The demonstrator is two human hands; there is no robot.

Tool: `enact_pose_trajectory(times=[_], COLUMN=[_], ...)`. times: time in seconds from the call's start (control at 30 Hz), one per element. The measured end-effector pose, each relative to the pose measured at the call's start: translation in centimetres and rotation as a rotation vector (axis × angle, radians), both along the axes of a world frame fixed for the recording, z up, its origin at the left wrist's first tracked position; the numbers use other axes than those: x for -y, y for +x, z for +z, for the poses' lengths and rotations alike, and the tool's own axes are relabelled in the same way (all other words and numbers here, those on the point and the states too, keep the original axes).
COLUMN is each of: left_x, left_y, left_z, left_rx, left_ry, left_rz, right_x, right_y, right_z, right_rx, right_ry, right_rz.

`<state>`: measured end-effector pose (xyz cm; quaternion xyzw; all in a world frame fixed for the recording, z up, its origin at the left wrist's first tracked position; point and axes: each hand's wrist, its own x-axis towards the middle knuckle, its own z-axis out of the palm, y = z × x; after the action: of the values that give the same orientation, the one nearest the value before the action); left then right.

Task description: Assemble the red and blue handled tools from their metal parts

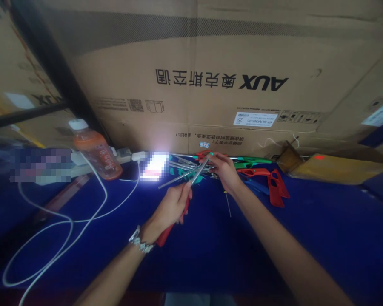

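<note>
Has at far left, on the blue bench (210, 255), a white cable (106, 195) lying in wide loops. Next along, has a bottle (97, 154) of orange-red drink leaning with its white cap up and to the left, then a white plug (138, 156) just beside a bright rectangle (155, 166), blurred out. Closes the left hand (174, 202) round the red grip of a red-handled tool (198, 171), right of that rectangle, in front of the clutter at the back of the bench. Wears a linked bracelet (141, 241) on the same wrist. Points the tool's metal shaft away and to the right, with the long axis slanting from the grip at lower left up to the tip by the right hand (225, 170). Has near the shaft another metal rod (175, 179) at a flatter slant, and small green pieces (198, 178) behind. Bunches the right thumb and fingers at the tip; cannot tell whether they clamp it or only touch it. Holds the two hands apart from each other. Farther right, has a green handle (257, 160), red handles (276, 189) and a yellow package (332, 168), all before an upside-down AUX carton (191, 55).
</note>
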<state>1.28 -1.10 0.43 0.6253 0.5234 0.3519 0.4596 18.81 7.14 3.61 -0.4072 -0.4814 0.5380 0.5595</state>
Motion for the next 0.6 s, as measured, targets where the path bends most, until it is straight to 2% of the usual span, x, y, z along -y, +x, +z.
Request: enact_pose_trajectory(times=[0.13,0.4,0.6], left_x=[-0.3,-0.6,-0.4], left_y=[-0.7,-2.7,-3.0], left_z=[0.4,1.5,2.4], left_rx=[-0.060,-0.242,-0.413], left_ry=[0.052,0.238,0.390], left_rz=[-0.038,-0.096,-0.114], right_x=[0.0,1.4,2.9], right_y=[1.0,2.4,2.0], right_z=[-0.3,-0.7,-0.7], right_rx=[0.059,0.100,0.259], right_ry=[0.022,0.169,0.365], right_rz=[-0.028,0.085,-0.015])
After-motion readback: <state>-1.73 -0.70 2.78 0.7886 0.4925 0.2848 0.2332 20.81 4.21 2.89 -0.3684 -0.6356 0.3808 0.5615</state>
